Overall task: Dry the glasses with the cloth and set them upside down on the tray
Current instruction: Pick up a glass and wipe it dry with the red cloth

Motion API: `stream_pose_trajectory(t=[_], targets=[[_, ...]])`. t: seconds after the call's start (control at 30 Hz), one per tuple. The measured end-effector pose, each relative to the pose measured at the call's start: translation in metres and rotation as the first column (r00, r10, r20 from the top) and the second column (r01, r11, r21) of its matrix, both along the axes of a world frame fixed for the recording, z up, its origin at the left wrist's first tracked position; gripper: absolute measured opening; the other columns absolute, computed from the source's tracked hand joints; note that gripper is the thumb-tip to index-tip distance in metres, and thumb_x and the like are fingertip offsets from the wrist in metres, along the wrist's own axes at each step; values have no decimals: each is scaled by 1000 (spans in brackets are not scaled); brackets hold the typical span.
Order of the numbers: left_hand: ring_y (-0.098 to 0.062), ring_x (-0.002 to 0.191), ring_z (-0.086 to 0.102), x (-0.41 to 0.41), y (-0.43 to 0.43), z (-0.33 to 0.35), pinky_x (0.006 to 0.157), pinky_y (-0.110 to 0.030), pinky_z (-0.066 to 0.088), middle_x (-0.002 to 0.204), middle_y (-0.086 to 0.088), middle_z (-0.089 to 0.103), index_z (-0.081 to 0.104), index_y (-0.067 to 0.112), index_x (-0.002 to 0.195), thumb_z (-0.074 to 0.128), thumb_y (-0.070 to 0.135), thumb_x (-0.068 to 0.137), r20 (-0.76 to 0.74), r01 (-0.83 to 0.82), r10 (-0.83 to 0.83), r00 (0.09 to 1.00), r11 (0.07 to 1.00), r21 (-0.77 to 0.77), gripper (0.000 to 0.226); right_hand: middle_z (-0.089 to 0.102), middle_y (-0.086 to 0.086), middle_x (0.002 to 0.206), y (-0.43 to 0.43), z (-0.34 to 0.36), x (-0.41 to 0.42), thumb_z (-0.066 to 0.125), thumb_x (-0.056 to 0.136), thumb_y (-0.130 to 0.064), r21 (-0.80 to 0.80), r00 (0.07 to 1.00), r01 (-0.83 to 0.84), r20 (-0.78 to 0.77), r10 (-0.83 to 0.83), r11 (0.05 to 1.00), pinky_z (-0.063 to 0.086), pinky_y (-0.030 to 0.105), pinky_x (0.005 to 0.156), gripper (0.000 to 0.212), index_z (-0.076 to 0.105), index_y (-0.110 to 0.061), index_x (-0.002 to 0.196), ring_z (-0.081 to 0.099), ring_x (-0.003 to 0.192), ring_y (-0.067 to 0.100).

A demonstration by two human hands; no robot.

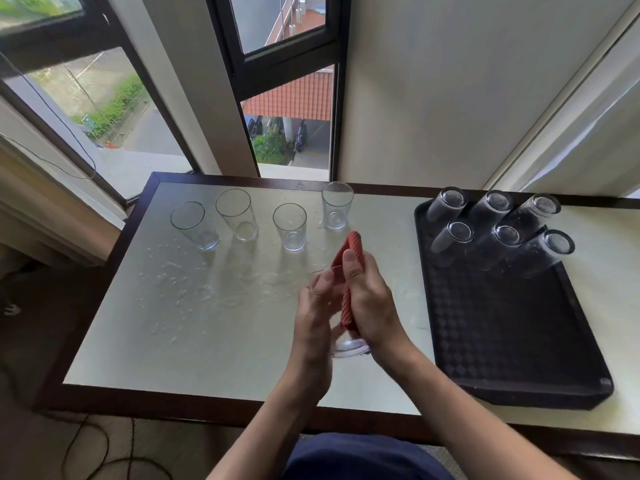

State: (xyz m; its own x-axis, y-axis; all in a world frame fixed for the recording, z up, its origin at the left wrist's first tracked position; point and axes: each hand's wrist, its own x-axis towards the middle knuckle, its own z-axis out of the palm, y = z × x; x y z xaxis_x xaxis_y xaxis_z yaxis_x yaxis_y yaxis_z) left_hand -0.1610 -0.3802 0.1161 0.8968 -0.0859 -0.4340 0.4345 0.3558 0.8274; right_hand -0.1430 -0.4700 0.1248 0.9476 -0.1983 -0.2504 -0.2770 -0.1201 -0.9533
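Over the near middle of the table (207, 341), both hands meet around 1 glass (348, 348). The glass is clear and mostly covered. Only its thick base shows, near the wrists, and a thin line of rim shows by the left fingertips, so it lies tilted with its mouth pointing far.

The left hand (313, 320) has its fingers curled round the left side of the glass. The right hand (370, 306) grips the red cloth (347, 306), with its thumb laid along it. The cloth is bunched into a long roll whose far end sticks up past the thumb. I cannot tell whether its lower part runs inside the glass or along its outer wall, since the palms hide that.

4 upright glasses (290, 226) stand in a loose row on the far left of the table, apart from each other. Water drops (180, 285) spread over the table nearer than that row, blurred and hard to outline.

At the right lies the black tray (502, 323), its near half bare. 6 upturned glasses (498, 240) stand on its far end in 2 rows of 3, close together, and their rims merge with the dark surface.

The far-right table edge is cut off. Windows (287, 98) rise behind.
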Motion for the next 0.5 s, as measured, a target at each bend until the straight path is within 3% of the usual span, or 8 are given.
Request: stream_pose_trajectory(t=[0.07,0.1,0.17,0.23,0.3,0.4,0.43,0.5], targets=[[-26,115,69,3,2,-1,95,-43,55,118,-12,74,68,15,123,55,60,87,31,20,-21,999,999,26,59,68,-7,117,9,3,-13,38,90,-67,-50,997,1,73,2,999,52,40,97,52,48,-36,131,67,105,12],[-28,110,70,5,6,2,95,-43,55,116,-15,74,71,13,119,55,63,85,26,22,-23,999,1000,19,63,58,-12,134,15,6,-26,37,90,-65,-99,994,-20,102,30,995,48,28,102,54,39,-42,140,59,117,4],[-26,83,69,10,12,1,76,-34,57,96,-16,69,66,1,109,59,69,84,-16,-38,38,999,999,-21,73,27,-13,158,26,7,-52,29,88,-71,-293,984,-90,121,130,952,32,16,111,74,11,-41,154,32,139,-4],[-21,71,62,14,14,-3,63,-31,54,89,-15,58,56,4,110,57,74,81,-56,-116,116,992,993,-1,76,6,-6,165,30,4,-65,15,84,-81,-435,969,-144,121,216,889,25,23,118,85,-10,-39,154,15,149,4],[-24,85,70,13,12,-7,74,-36,55,100,-14,69,55,3,125,53,79,79,-87,-137,136,987,990,-14,89,21,0,162,24,1,-57,19,84,-81,-404,968,-131,144,204,905,36,30,113,80,-1,-44,153,33,144,11],[-27,105,73,6,3,-3,86,-39,54,111,-12,76,59,14,129,49,77,83,-64,-52,49,997,998,-47,79,66,3,120,7,-3,-18,33,87,-67,-114,994,14,110,-1,993,52,45,95,64,41,-35,141,67,106,21],[-22,105,73,4,1,-3,87,-38,54,109,-6,78,60,19,124,51,79,81,-45,-19,17,999,999,-48,74,69,2,109,1,-4,-5,33,87,-65,-50,998,33,61,-30,998,53,49,92,62,49,-28,135,68,99,22],[-15,105,73,1,0,-3,86,-35,55,108,1,78,64,23,120,59,79,74,-5,49,-50,999,996,-73,72,69,2,109,2,-1,-1,32,88,-60,-45,999,14,32,-12,999,52,49,93,60,52,-26,132,68,99,23]])
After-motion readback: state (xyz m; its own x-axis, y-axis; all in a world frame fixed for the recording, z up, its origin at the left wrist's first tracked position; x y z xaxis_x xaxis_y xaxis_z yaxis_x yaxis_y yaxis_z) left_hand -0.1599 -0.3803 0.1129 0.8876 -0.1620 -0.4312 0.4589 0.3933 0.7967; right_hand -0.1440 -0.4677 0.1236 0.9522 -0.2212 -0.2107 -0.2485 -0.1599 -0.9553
